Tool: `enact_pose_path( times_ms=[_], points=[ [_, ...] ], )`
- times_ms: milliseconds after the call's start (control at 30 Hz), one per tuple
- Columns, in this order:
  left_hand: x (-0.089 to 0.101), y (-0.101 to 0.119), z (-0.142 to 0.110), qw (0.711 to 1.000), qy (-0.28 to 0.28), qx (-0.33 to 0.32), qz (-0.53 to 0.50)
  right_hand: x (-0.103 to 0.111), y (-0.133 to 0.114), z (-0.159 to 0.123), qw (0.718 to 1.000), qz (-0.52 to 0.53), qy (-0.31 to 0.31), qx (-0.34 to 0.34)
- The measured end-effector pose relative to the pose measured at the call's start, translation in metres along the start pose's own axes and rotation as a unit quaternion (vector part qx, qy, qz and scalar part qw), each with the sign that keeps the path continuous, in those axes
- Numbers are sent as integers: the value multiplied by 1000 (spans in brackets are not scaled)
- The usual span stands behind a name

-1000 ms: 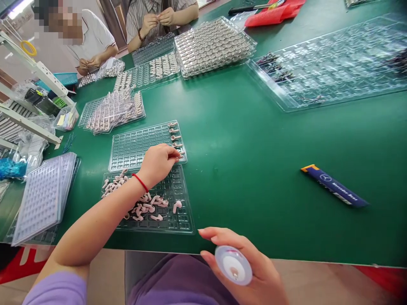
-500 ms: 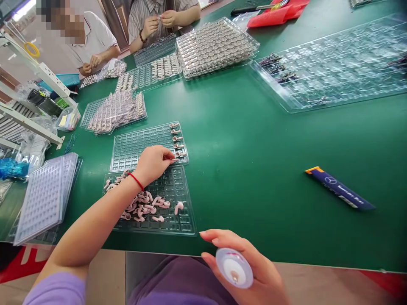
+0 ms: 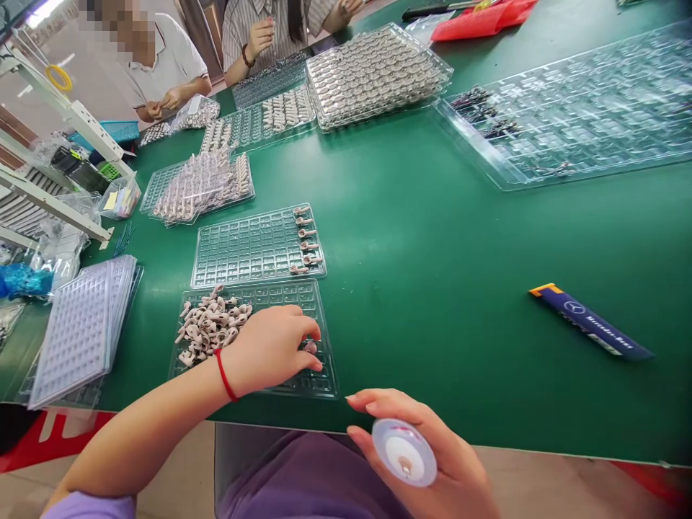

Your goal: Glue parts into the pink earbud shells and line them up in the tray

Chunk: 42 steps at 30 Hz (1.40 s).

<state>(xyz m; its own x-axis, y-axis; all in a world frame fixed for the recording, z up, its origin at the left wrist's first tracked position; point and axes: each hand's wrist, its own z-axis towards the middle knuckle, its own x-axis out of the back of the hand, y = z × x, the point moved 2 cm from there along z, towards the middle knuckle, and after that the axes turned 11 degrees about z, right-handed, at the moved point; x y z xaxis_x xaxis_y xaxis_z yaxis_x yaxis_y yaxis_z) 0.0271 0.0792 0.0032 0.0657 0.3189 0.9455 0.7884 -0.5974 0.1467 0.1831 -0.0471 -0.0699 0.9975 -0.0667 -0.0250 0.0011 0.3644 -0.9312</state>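
Observation:
My left hand (image 3: 281, 346), with a red string at the wrist, is over the near clear plastic tray (image 3: 324, 382). Its thumb and fingers are apart around a pinkish earbud shell (image 3: 310, 347); I cannot tell whether they touch it. To its left, a pile of earbud shells (image 3: 208, 324) lies loose in the same tray. Beyond it, a second clear tray (image 3: 243, 245) carries several shells in a column along its right side. At the table's front edge, my right hand (image 3: 432, 447) is wrapped round a translucent white round-ended container (image 3: 404, 453), seen end-on.
A dark blue packet (image 3: 592, 324) lies on the green table at right. Stacked white trays (image 3: 81, 331) stand at left. Filled trays (image 3: 378, 76) and a large clear tray (image 3: 584, 108) are farther back. Two people sit across the table, their hands raised or at work.
My left hand has moved from the far tray's lower right corner back to the near tray, and its fingers have opened. One more shell shows in the far tray. My right hand keeps its hold.

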Motion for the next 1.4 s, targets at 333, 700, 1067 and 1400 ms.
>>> enact_pose_path(
  times_ms=[333, 700, 1067, 1400],
  points=[
    [-16, 14, -50, 911, 159, 71, -374, -5, -7, 5, 999, 16, 24, -36],
    [-64, 32, -83, 680, 254, 123, -677, -30, -11, 12, 997, 60, 16, -39],
    [-56, 25, -105, 848, 95, 166, -495, -30, -14, 12, 992, 73, -105, 2],
    [-78, 27, -131, 915, 368, 88, -136, 2, 1, -17, 988, -104, -108, -35]
  ],
)
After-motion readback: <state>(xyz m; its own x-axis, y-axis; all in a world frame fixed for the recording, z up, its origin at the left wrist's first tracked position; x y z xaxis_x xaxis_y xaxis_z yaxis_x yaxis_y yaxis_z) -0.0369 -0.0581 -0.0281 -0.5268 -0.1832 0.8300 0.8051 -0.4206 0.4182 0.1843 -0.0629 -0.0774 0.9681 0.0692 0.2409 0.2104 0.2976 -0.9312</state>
